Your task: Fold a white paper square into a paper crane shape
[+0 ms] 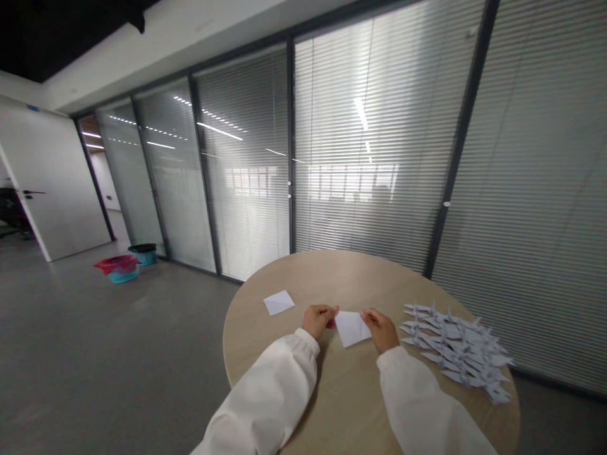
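Note:
A small white sheet of paper is held between my two hands above the round table. My left hand pinches its upper left corner with thumb and finger. At the upper right corner, my right hand grips the sheet, fingers closed on its edge. To the left of my hands a second white paper square lies flat, with a crease across it. Rows of folded white paper cranes stand close together on the right, just beyond my right hand.
The round wooden table stands near a glass partition with blinds. On the floor at left are a bin with a red liner and one with a black liner. A white door stands open farther back.

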### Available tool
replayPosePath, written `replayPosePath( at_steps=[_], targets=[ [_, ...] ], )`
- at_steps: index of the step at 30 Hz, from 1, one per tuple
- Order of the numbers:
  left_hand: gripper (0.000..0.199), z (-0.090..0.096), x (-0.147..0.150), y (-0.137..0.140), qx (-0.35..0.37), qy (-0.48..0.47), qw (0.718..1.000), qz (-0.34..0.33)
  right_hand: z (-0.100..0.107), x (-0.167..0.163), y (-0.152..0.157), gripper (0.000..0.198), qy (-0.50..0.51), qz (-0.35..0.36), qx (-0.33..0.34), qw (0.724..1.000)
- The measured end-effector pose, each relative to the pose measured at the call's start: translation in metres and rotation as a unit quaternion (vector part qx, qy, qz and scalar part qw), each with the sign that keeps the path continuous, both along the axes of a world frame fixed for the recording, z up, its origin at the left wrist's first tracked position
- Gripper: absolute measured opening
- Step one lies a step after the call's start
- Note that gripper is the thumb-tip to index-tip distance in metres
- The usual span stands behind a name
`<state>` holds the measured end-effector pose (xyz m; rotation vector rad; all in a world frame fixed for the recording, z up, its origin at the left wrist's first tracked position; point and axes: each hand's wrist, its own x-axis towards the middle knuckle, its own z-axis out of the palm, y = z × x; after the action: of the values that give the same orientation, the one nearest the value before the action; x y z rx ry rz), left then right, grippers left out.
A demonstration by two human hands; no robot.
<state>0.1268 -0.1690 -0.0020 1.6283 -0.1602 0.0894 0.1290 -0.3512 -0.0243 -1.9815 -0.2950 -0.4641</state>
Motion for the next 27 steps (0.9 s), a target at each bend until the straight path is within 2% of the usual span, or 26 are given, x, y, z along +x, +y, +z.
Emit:
replayPosePath(
  at_steps=[4,6,9,12,15,17,23,27],
  targets=[
    [0.051,-0.006,0.005,0.001,0.026,0.011,1.0,0.004,0.0,-0.003,0.003,0.038,-0.023,0.016,-0.048,0.998],
    [0.053,-0.008,0.006,0.001,0.073,-0.004,0.997,-0.006,0.0,-0.004,0.006,0.036,-0.027,0.045,-0.062,0.997],
    [0.048,-0.01,0.004,0.002,0.161,-0.025,0.985,-0.048,0.001,-0.007,0.01,0.034,-0.033,0.089,-0.072,0.993],
    [0.048,-0.009,0.0,0.001,0.193,-0.014,0.976,-0.103,0.004,-0.011,0.012,0.031,-0.037,0.092,-0.045,0.994],
    [0.048,-0.008,-0.003,-0.001,0.157,0.014,0.977,-0.144,0.008,-0.015,0.012,0.034,-0.026,0.08,-0.013,0.996],
    [0.049,-0.007,-0.003,-0.002,0.111,0.036,0.983,-0.141,0.011,-0.016,0.012,0.039,-0.039,0.083,0.002,0.996],
    [0.049,-0.011,0.01,0.003,-0.016,0.064,0.997,-0.038,0.008,-0.012,0.012,0.032,-0.131,0.144,-0.023,0.981],
    [0.048,-0.017,0.016,0.006,-0.095,0.078,0.992,-0.024,0.002,-0.01,0.014,0.026,-0.139,0.165,-0.054,0.975]
  ],
)
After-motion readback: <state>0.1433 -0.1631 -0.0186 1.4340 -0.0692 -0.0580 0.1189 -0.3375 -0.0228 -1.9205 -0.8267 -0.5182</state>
